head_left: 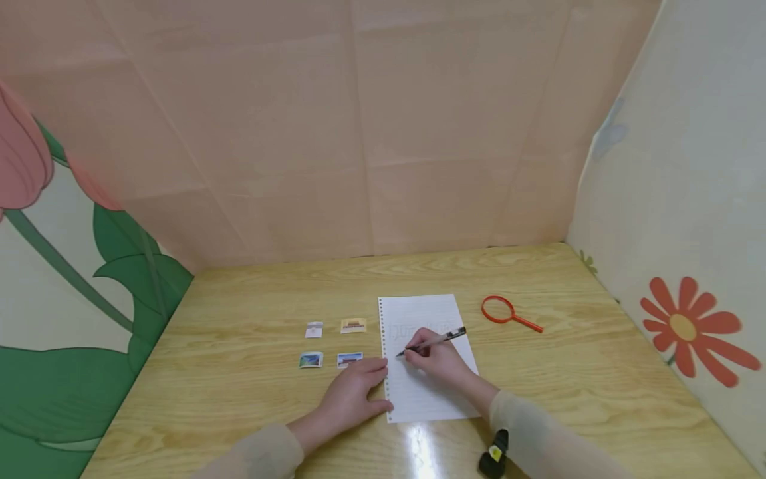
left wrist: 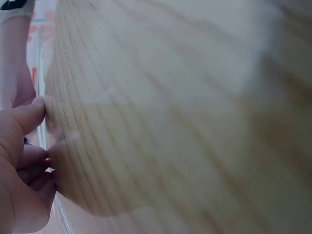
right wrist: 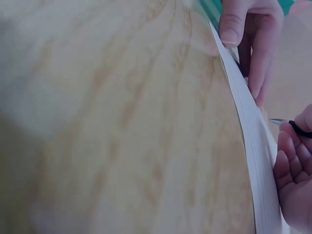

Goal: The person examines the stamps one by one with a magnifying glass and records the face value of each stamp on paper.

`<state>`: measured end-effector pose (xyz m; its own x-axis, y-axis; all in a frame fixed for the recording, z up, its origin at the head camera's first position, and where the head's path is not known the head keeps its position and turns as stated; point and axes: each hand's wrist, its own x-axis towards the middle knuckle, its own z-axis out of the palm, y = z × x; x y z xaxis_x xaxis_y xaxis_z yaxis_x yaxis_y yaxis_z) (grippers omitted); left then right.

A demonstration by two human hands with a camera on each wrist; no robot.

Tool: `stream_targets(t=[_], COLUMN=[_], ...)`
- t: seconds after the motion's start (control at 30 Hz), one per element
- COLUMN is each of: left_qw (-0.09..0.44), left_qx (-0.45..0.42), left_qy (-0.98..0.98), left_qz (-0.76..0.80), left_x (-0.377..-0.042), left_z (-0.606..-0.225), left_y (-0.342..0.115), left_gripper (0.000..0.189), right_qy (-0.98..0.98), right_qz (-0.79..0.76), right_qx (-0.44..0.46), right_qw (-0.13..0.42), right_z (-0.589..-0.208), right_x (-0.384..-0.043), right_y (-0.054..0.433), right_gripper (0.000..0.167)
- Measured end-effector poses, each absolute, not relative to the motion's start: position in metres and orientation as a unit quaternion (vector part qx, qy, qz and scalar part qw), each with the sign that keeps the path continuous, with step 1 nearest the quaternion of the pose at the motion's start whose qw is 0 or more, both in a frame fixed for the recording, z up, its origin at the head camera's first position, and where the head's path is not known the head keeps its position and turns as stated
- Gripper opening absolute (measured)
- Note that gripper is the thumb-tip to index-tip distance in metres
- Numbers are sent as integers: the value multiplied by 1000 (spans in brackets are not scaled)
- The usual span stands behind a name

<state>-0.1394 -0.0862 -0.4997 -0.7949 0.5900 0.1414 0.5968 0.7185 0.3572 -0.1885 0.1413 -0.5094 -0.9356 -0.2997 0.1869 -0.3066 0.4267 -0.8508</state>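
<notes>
A lined sheet of loose-leaf paper [head_left: 419, 309] with punched holes down its left side lies on the wooden table. My right hand [head_left: 443, 366] pinches a pen [head_left: 439, 338], its tip at the paper below some faint outlined lettering. In the right wrist view the pen tip [right wrist: 278, 120] points toward the left hand. Over the sheet's left edge, my left hand [head_left: 354, 394] rests with thumb and fingers spread apart, touching the holed margin. Just beyond its fingers lies a small stamp-like picture [head_left: 350, 360], partly beside the knuckles.
Left of the paper are more small pictures: a pale one [head_left: 314, 329], a yellow one [head_left: 354, 325] and a blue-green one [head_left: 311, 360]. A red magnifying glass [head_left: 528, 324] lies to the right. A black device [head_left: 493, 458] is by the right sleeve. Cloth walls enclose the table [head_left: 251, 299].
</notes>
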Motion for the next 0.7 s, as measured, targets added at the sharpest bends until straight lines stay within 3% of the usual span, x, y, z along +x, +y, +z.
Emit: stream_targets(t=[0.7], left_qw=[12], left_qx=[-325], left_qy=[-926], left_qz=[-191], left_x=[-140], left_z=[-499], left_y=[-86], left_gripper=[65], right_qy=[-857], right_qz=[477], right_qx=[193], right_qw=[23], right_z=[-510], right_x=[-185], right_y=[137], right_gripper=[16])
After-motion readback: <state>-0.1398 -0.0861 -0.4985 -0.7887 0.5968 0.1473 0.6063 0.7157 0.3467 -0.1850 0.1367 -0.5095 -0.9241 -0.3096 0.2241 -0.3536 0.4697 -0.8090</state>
